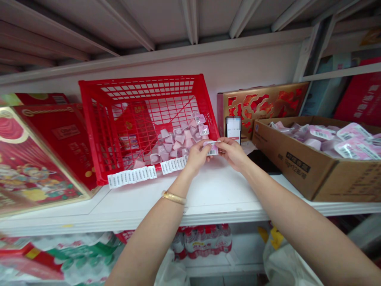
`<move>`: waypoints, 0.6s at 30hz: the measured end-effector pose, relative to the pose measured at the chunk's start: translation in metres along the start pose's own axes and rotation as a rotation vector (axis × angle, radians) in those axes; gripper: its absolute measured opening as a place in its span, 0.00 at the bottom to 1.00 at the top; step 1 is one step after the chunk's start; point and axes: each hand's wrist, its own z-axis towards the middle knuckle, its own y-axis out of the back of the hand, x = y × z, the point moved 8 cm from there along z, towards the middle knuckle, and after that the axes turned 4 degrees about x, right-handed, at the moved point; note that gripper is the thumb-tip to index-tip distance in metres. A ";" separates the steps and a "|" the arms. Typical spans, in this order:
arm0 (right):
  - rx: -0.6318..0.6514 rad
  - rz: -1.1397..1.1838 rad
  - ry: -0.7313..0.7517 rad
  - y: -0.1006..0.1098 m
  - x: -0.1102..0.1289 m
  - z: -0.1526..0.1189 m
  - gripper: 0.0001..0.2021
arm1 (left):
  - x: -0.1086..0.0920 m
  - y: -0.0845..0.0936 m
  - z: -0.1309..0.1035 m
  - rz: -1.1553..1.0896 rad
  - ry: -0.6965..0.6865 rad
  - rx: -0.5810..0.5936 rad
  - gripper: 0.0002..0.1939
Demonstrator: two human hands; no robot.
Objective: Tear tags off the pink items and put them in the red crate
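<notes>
Between both hands is a small pink cup with a barcode label (212,149), held just in front of the red basket. My left hand (197,157) grips its left side, with a gold bracelet on that wrist. My right hand (233,153) pinches at its upper right edge, fingers closed. Many similar pink cups (179,138) lie heaped in the right part of the red plastic basket (89,131), which is tipped toward me. Strips of white barcode labels (133,177) hang along the basket's front rim.
A cardboard box (285,165) with more labelled pink cups stands at the right. A phone (233,129) leans against a gold and red box (264,103). Red gift boxes (64,139) stand at the left. Packs of bottles (205,240) sit below the white shelf (220,202).
</notes>
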 end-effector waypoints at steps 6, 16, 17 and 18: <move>-0.004 0.029 -0.009 0.000 -0.001 0.001 0.12 | 0.000 -0.001 0.001 -0.010 -0.004 0.022 0.10; 0.039 -0.043 0.058 -0.003 0.000 0.002 0.18 | 0.002 -0.001 0.002 -0.090 0.012 0.035 0.14; 0.025 -0.037 0.061 -0.003 0.001 0.002 0.18 | 0.001 -0.001 0.002 -0.093 0.009 0.028 0.15; 0.007 -0.032 0.064 -0.002 0.002 0.002 0.18 | 0.000 0.000 0.002 -0.092 0.005 0.011 0.16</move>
